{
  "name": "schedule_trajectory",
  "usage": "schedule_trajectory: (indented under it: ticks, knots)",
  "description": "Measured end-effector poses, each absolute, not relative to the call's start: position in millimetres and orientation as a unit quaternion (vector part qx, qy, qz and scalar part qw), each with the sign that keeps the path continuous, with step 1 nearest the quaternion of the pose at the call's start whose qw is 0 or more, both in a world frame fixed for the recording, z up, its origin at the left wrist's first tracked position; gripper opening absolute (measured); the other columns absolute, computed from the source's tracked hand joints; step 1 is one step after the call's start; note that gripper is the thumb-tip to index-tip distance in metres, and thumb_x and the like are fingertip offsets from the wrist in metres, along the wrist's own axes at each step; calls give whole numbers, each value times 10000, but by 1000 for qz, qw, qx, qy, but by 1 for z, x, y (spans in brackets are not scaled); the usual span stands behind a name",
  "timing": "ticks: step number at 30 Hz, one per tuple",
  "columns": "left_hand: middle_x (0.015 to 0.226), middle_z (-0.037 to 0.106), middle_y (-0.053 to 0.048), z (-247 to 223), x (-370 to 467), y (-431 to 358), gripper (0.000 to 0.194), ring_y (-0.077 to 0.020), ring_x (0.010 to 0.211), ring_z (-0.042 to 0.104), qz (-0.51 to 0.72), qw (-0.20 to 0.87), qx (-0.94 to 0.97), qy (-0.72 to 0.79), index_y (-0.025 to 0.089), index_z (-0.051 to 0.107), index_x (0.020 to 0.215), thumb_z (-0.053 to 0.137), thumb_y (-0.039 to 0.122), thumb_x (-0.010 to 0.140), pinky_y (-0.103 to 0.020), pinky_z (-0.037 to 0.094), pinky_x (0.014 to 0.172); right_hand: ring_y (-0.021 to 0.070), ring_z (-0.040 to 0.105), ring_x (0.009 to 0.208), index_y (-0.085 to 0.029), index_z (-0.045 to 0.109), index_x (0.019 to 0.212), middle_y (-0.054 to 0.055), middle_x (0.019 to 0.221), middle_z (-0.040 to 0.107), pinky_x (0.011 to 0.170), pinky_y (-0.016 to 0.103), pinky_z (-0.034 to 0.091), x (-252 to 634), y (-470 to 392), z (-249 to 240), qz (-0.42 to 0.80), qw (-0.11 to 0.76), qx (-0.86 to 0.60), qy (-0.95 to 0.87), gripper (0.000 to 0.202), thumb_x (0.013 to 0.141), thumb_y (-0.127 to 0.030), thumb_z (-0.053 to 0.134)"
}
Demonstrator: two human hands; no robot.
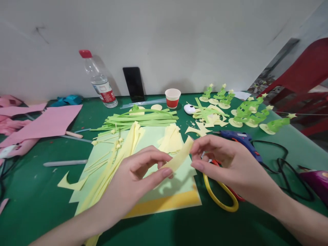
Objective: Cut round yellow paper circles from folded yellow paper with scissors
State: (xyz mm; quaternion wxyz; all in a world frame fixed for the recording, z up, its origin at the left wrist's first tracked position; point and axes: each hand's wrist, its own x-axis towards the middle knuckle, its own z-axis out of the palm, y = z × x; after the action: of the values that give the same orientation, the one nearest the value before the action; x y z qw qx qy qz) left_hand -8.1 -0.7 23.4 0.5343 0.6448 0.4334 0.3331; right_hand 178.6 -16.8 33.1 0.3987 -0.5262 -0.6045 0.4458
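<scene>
A short pale yellow paper strip [180, 156] slants up to the right between my hands. My left hand [143, 171] is closed, pinching its lower end between thumb and fingers. Beside its upper end is my right hand [222, 157], thumb and fingertips apart; no grip on the strip shows. Beneath them lie pale green sheets [176, 191] with an orange-yellow band. Long yellow strips [112, 167] run along the left of the sheets, and short yellow pieces [170, 138] are piled behind. Scissors [222, 200] with yellow and red handles lie partly under my right hand.
Green strips [138, 119], a paper cup [172, 99], a phone [134, 84] and a bottle [102, 85] are at the back. Small green spiral trees [249, 111] stand back right. A blue glue gun [239, 138] with a looped cord lies right; pink sheets [48, 123] are left.
</scene>
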Motion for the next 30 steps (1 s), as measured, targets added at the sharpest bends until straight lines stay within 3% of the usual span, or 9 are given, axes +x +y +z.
schedule_trajectory:
  ticks: [4,7,9,11,16,19,23,26,30]
  knots:
    - [694,555,57,20,-9,0,134,-55,630,546,327,553,654,399,244,659,692,588,162,770,-104,440,572,72,500,564,-201,540,905,-10,783,547,432,148,413,181,-13,29,470,435,-523,-562,258,682,-277,646]
    - [741,579,44,19,-9,-1,90,-77,643,580,322,578,641,390,220,637,702,598,162,758,-137,471,591,49,445,465,-171,597,731,-28,608,542,396,130,372,181,-14,30,498,414,-516,-560,68,718,-237,607]
    - [772,629,35,20,-8,-2,68,-106,654,615,289,613,626,385,230,628,810,613,196,753,-169,495,600,55,452,447,-163,598,630,-29,528,540,394,134,371,180,-15,32,483,417,-523,-564,96,707,-220,610]
    - [776,674,15,23,-7,-3,131,-137,664,641,236,652,616,375,233,628,902,587,265,781,-194,513,592,65,465,442,-163,605,607,-21,524,559,389,146,377,178,-17,33,459,411,-534,-579,102,691,-220,614]
    - [612,677,10,27,-6,-7,303,-130,536,629,211,638,636,379,212,681,735,442,353,858,-191,504,517,63,461,416,-172,601,607,-27,500,572,357,145,358,175,-22,35,421,400,-521,-626,102,704,-205,593]
    - [812,711,1,27,-8,-8,270,-193,717,662,234,619,647,379,244,662,903,503,434,797,-242,540,611,57,491,426,-171,600,611,-31,505,592,374,129,374,174,-24,34,410,409,-503,-642,112,722,-182,584]
    - [788,712,45,25,-4,-6,120,-150,705,653,206,553,685,427,257,677,837,600,311,762,-190,530,624,52,476,414,-167,597,626,-36,490,559,365,124,369,175,-24,35,420,408,-492,-645,123,745,-172,565]
    - [677,712,50,24,-1,-7,217,-109,621,661,221,614,637,410,230,701,717,519,265,831,-148,529,597,48,437,366,-163,576,602,-45,447,502,323,132,344,178,-23,35,447,409,-500,-619,143,742,-191,572]
    - [631,713,32,24,-2,-9,224,-108,557,661,239,680,571,393,222,717,680,543,263,815,-146,532,527,53,490,359,-171,579,630,-41,478,549,313,109,392,181,-26,33,512,437,-479,-562,106,725,-166,624]
